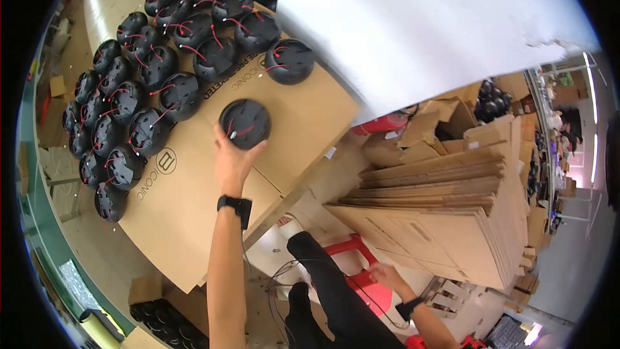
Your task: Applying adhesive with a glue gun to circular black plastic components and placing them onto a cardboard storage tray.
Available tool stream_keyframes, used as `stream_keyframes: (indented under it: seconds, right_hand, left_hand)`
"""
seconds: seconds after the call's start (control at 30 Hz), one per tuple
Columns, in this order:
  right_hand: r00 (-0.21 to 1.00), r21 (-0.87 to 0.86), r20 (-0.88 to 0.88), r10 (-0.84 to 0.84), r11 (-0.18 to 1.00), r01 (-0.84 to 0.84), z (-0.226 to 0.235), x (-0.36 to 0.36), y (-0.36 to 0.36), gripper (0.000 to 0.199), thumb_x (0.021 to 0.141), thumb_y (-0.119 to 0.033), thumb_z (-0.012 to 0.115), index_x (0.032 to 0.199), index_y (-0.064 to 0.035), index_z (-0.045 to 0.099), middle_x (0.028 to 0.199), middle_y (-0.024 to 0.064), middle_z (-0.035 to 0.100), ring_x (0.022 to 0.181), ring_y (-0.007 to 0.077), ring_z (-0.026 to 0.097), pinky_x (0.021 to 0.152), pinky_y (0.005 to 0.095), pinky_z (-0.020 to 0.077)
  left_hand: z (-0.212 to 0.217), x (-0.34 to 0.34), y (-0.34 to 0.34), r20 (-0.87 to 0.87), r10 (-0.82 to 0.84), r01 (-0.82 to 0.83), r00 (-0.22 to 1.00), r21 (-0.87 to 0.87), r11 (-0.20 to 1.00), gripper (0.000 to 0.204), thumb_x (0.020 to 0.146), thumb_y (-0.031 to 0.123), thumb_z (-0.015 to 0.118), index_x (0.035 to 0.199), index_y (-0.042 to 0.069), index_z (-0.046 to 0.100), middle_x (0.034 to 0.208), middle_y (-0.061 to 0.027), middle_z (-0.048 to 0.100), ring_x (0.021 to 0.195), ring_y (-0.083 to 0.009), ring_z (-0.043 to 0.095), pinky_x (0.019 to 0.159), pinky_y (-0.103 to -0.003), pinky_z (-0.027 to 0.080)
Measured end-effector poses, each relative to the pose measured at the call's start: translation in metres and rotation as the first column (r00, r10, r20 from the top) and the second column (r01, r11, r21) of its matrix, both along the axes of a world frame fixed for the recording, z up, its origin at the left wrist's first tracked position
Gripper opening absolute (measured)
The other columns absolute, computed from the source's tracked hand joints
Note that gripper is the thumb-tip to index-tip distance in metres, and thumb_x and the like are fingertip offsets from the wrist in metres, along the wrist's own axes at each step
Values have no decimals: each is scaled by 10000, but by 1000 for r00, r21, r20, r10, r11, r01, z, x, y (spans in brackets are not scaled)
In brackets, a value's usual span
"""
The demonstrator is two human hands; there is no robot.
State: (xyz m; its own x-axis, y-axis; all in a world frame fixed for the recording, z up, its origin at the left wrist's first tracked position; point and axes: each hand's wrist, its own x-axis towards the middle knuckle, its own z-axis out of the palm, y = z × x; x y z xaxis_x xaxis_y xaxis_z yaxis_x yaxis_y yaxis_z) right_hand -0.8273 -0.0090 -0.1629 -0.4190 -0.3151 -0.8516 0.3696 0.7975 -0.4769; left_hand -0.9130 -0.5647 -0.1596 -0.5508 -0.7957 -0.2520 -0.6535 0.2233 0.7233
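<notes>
My left hand (233, 163) grips the near edge of a black dome-shaped shell (245, 123) with short red wires, fingers and thumb on either side of it. It is over a flat cardboard sheet (194, 220) on the table. Rows of similar black shells (155, 68) with red wires cover the far and left parts of the cardboard; one single shell (289, 61) sits at the right end. My right hand (387, 276) is low on the right, beside a red frame (352, 249); its fingers are loosely stretched, with nothing visible in them.
A stack of folded cardboard boxes (420, 220) leans to the right of the table. A large white sheet (426, 19) rises at the back right. Beneath the table's near left side is a box of black parts (166, 323). A thin dark cable (274, 284) hangs near my legs.
</notes>
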Motion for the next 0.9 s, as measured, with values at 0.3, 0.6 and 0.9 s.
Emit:
stream_keyframes:
  seconds: [0.3, 0.6, 0.9]
  right_hand:
    - [984, 87, 173, -32, 996, 17, -13, 46, 21, 220, 935, -85, 505, 1057, 8, 662, 857, 117, 707, 787, 195, 703, 722, 320, 575]
    - [935, 6, 195, 295, 953, -302, -6, -50, -77, 231, 999, -117, 483, 1131, -12, 641, 892, 110, 713, 814, 196, 702, 696, 313, 567]
    - [569, 68, 54, 820, 566, -822, 32, -54, -236, 269, 925, -10, 460, 1129, -30, 634, 876, 117, 713, 706, 191, 685, 618, 321, 571]
  left_hand:
    - [-31, -91, -8, -246, 211, -180, 946, 144, 973, 1252, 627, 154, 906, 1560, 12, 83, 1443, -345, 374, 1318, -444, 469, 1096, -457, 434]
    - [-87, 229, 138, 4, -259, 230, 966, 445, 865, 417, 808, 231, 667, 1160, 7, 654, 1133, -250, 680, 1093, -419, 639, 934, -480, 522]
    - [86, 600, 332, -2, 723, -704, 691, 224, 674, 332, 845, 185, 618, 1144, 49, 667, 1004, -180, 732, 927, -308, 719, 817, -395, 574]
